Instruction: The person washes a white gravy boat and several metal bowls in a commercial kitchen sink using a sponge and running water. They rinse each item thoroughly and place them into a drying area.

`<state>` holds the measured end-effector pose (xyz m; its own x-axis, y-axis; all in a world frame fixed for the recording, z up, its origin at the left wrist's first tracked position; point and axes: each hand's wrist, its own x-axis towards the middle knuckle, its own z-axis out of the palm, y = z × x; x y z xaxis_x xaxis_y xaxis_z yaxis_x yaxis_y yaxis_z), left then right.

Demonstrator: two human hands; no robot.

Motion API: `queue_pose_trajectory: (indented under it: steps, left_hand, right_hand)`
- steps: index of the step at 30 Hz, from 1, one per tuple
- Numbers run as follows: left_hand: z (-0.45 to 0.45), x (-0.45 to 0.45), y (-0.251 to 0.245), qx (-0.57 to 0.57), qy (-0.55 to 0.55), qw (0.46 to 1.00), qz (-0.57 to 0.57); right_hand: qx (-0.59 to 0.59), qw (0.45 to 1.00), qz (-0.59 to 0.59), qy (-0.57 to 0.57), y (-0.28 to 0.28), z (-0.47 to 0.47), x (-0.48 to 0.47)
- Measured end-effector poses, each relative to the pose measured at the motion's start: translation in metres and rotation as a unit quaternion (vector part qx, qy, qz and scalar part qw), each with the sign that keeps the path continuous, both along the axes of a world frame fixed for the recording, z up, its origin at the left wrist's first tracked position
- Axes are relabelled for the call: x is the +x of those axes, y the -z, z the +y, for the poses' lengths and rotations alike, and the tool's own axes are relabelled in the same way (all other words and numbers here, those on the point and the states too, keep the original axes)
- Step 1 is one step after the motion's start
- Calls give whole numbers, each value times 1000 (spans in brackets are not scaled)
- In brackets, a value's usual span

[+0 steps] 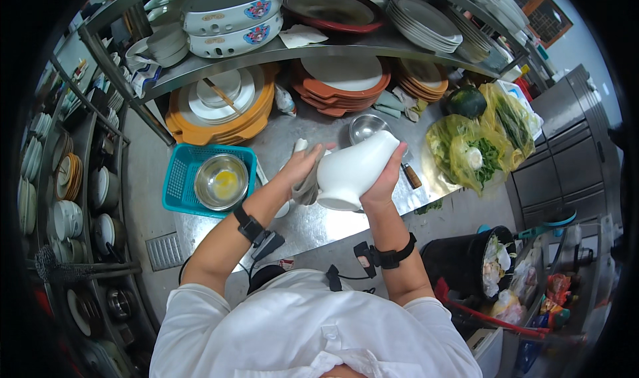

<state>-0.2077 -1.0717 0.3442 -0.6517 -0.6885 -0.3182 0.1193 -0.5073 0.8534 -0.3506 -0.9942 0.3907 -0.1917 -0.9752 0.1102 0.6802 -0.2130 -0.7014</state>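
A white ceramic vessel (352, 170) with a round foot is tipped on its side above the steel table. My right hand (383, 182) grips it along its right side, thumb near the narrow end. A grey cloth (305, 185) is bunched in my left hand (299, 167), against the vessel's left side. Some of the left fingers are hidden behind the cloth and the vessel. Beyond the vessel stands a steel bowl (368, 126), partly covered by it. A wooden-handled tool (412, 176) lies to the right of my right hand; its working end is hidden.
A teal plastic basket (174, 178) at left holds a steel bowl (221, 182) with yellow liquid. Orange platters (182, 123) are stacked behind. Bagged greens (469, 153) and a watermelon (466, 101) sit at right. A shelf (344, 48) overhangs the table's back; a black bin (454, 258) stands lower right.
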Motion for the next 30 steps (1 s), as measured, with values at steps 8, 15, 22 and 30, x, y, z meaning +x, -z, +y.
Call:
queue_pose_trajectory:
  steps: [8,15,22,30]
  left_hand:
    - [4,9,37,105,-109,979,136]
    - [12,20,18,-260,-321,911,10]
    - [24,20,-17,-394,-343,846,109]
    - [41,-11,-49,-287,-338,861,249]
  right_hand:
    - [77,994,-2,80,28,-11,-5]
    - [82,993,89,-10,38,12,-14]
    - [-68,936,334,-91,22,32,-34]
    - [-196,879,432,-50,4,28,-65]
